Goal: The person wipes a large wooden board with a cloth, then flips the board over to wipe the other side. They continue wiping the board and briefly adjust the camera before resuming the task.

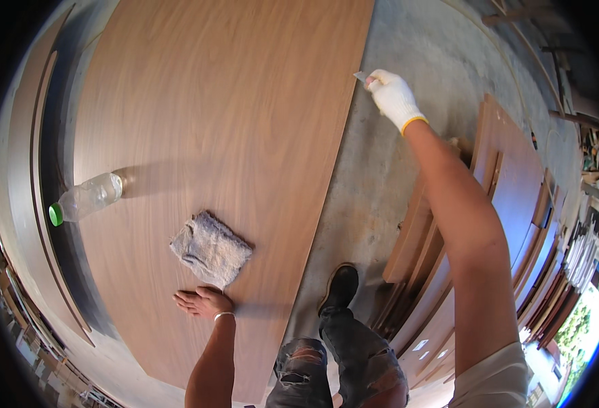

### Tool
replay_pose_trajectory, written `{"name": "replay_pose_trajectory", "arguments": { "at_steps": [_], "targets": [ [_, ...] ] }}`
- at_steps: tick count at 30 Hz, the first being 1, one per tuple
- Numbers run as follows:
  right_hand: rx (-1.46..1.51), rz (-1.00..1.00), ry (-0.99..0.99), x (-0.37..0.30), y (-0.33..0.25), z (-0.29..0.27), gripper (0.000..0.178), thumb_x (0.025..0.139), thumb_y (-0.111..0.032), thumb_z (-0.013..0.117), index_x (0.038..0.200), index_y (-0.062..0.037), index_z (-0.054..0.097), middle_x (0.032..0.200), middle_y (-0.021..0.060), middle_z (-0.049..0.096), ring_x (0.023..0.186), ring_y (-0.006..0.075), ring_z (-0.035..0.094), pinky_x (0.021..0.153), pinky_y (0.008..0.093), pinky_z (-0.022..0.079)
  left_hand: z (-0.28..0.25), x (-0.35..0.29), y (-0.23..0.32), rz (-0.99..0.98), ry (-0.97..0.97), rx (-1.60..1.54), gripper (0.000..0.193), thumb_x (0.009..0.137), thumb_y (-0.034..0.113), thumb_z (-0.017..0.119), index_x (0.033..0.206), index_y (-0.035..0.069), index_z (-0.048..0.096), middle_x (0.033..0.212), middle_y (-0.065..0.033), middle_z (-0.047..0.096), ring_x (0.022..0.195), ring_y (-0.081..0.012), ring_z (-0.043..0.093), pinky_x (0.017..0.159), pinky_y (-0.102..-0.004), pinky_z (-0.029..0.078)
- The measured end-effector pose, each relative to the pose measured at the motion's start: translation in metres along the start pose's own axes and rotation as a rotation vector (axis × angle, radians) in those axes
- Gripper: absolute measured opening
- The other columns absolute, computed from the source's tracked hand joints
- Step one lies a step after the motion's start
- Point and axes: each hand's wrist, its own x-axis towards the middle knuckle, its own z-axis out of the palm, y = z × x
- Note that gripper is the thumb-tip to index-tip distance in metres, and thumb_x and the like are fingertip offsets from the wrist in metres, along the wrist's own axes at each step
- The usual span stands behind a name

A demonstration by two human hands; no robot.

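Note:
My bare left hand (204, 302) rests flat on a large wood-grain board (245, 122), its fingers stretched out and a pale band on the wrist. Just beyond it lies a folded grey cloth (212, 250). In a white knitted glove with a yellow cuff, my right hand (393, 97) is closed around a small flat-bladed tool (360, 76). The blade's tip is at the board's right edge; whether it touches is hard to tell. Most of the tool is hidden by the glove. To the left, a clear plastic bottle (94, 196) with a green cap stands on the board.
Long brown panels (37, 170) stand along the left side. More boards (510, 170) are stacked at the right, beneath my right arm. My shoe (340, 285) is on the concrete floor (408, 41) beside the board. Assorted materials line the far right.

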Motion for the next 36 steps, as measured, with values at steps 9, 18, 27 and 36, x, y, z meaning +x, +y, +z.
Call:
{"name": "replay_pose_trajectory", "arguments": {
  "at_steps": [9, 18, 27, 36],
  "targets": [
    [-0.139, -0.071, 0.035, 0.06, -0.022, -0.015, 0.029, 0.098, -0.032, 0.054, 0.112, -0.0122, 0.07, 0.099, 0.017, 0.072, 0.093, 0.0368, 0.067, 0.083, 0.0447, 0.051, 0.0, -0.003, -0.004, 0.039, 0.012, -0.018, 0.077, 0.104, 0.055, 0.028, 0.164, 0.008, 0.021, 0.172, -0.0117, 0.018, 0.159, -0.0318, 0.014, 0.125, -0.0538, 0.014],
    [-0.369, -0.197, 0.025, 0.047, -0.021, -0.015, 0.026, 0.1, -0.029, 0.049, 0.113, -0.0171, 0.068, 0.108, 0.0143, 0.073, 0.1, 0.0375, 0.067, 0.086, 0.0474, 0.052, -0.007, -0.003, 0.003, 0.028, 0.006, -0.043, 0.078, 0.104, 0.057, 0.028, 0.164, 0.006, 0.022, 0.171, -0.0139, 0.019, 0.158, -0.0335, 0.015, 0.124, -0.0551, 0.015],
    [-0.397, -0.331, 0.021, -0.028, -0.022, 0.013, 0.023, 0.099, -0.029, 0.05, 0.108, -0.0162, 0.067, 0.105, 0.0158, 0.073, 0.1, 0.0399, 0.068, 0.084, 0.0533, 0.052, 0.008, 0.002, -0.008, 0.044, 0.049, 0.014, 0.076, 0.104, 0.052, 0.034, 0.163, 0.005, 0.024, 0.171, -0.016, 0.021, 0.157, -0.0352, 0.017, 0.123, -0.0545, 0.017],
    [-0.42, -0.449, 0.011, -0.13, -0.011, 0.055, 0.015, 0.096, -0.023, 0.053, 0.1, -0.0158, 0.066, 0.093, 0.0114, 0.075, 0.09, 0.037, 0.071, 0.074, 0.0522, 0.053, -0.001, 0.003, 0.007, -0.001, -0.017, 0.071, 0.074, 0.103, 0.049, 0.037, 0.162, 0.004, 0.026, 0.17, -0.0174, 0.022, 0.157, -0.0362, 0.017, 0.123, -0.0538, 0.018]
  ]
}}
